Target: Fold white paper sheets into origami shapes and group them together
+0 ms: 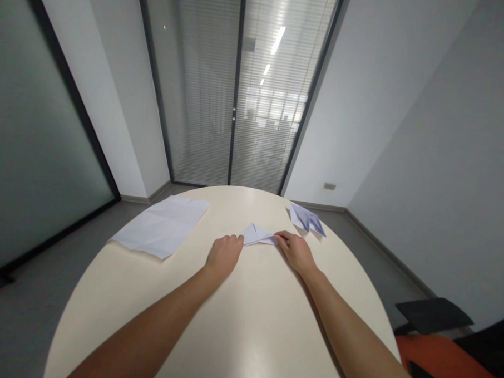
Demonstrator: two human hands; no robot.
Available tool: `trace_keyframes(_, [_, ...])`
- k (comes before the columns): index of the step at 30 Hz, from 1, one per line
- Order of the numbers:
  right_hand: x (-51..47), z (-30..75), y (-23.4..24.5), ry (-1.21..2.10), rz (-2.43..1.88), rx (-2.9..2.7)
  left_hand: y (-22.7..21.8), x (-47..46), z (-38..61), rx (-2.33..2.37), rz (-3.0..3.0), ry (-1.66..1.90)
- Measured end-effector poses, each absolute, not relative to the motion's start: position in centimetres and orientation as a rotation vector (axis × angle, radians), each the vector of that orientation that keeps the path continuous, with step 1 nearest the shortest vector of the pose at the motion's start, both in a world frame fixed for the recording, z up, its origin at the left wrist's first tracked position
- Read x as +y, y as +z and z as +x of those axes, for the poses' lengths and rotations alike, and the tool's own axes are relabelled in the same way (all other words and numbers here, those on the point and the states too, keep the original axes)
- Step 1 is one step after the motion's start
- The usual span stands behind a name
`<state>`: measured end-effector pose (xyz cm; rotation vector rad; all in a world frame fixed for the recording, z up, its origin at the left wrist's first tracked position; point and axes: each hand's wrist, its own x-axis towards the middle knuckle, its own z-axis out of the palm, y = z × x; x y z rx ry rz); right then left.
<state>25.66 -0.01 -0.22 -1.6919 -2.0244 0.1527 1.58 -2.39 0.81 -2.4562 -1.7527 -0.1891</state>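
Between my two hands is a small piece of folded white paper [257, 234], with a peak pointing away from me and creases across it. My left hand [226, 255] has its fingers curled closed on the paper's left corner. At the right corner, my right hand [294, 249] pinches the paper between thumb and fingers. The fingertips partly hide both corners. Both forearms reach in over the table from the near side.
A large creased white sheet [164, 227] lies at the left of the round cream table [246, 322]. Another folded paper [306, 219] sits near the right far edge. An orange and black chair [449, 359] stands at right. Behind the table is a glass partition with blinds [210, 98].
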Motion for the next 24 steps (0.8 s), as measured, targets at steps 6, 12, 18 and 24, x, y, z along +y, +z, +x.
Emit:
trace_keyframes(6, [0.08,25.66,-0.17,0.204,-1.586,-1.994,0.85,-2.33,1.21,-1.748,-2.455,-0.205])
trace_keyframes(12, [0.40,25.79,-0.50,0.203,-1.563,-2.002,1.06,-2.19,1.48,-1.839,-2.374,-0.232])
trace_keyframes(18, [0.44,25.70,-0.34,0.112,-1.500,-1.985,1.44,-1.85,1.05,-1.928,-2.341,-0.304])
trace_keyframes(24, [-0.03,25.29,0.38,0.035,-1.384,-1.909,1.22,-1.49,0.85,-2.070,-2.340,-0.628])
